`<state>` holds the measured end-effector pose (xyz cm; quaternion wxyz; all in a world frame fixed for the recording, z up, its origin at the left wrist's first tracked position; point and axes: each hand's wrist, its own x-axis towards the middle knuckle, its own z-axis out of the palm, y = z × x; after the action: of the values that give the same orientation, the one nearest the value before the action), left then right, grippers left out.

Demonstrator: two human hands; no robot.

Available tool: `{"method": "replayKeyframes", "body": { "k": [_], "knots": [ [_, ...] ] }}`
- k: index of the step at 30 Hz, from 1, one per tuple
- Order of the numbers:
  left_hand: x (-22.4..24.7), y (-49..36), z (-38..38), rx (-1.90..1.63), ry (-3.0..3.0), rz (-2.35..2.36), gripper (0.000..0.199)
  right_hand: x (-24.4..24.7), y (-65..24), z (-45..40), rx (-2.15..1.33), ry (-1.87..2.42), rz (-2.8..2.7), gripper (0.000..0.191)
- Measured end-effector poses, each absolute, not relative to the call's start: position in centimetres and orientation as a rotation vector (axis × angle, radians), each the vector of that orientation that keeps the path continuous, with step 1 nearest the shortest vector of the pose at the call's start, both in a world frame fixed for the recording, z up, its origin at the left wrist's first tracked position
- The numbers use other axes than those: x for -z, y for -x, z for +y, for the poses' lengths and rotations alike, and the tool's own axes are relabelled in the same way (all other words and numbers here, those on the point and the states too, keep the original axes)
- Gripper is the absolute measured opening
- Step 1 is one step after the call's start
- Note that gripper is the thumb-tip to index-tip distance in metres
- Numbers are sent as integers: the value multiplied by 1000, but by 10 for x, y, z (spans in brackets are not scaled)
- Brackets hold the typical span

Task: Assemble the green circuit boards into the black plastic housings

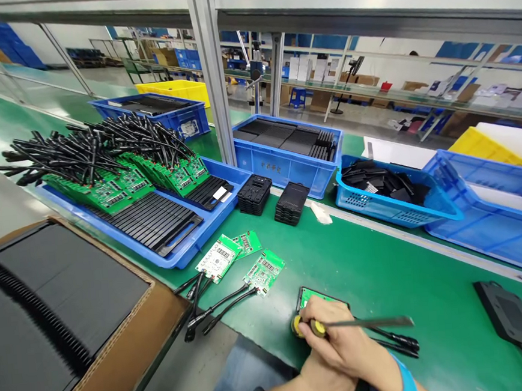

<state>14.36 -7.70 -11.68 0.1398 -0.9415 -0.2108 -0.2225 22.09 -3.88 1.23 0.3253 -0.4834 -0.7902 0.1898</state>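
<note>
My right hand [344, 336], with a blue band at its wrist, is closed around the yellow handle of a screwdriver [370, 323]. The metal shaft points to the right, clear of the work. Directly below it is a green circuit board [311, 296] seated in a black plastic case, largely covered by my hands. Black cables [396, 341] from it come out to the right. My left hand [323, 380] crosses under the right one at the case; its fingers are hidden. Loose circuit boards [263, 272] with black cables lie to the left.
A blue tray [175, 259] at left holds boards with cables and black panels. Stacked black cases [291, 203] stand before a blue crate [281, 173]. A blue basket [398, 212] contains black parts. An assembled black unit [509, 314] lies right; an open carton [161, 306] stands left.
</note>
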Motion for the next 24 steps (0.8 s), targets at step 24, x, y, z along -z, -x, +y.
{"method": "replayKeyframes", "body": {
  "k": [24],
  "knots": [
    [74, -122, -57, 564, 2767, -535, 78, -15, -228, -35, -503, 1236, -1904, 16]
  ]
}}
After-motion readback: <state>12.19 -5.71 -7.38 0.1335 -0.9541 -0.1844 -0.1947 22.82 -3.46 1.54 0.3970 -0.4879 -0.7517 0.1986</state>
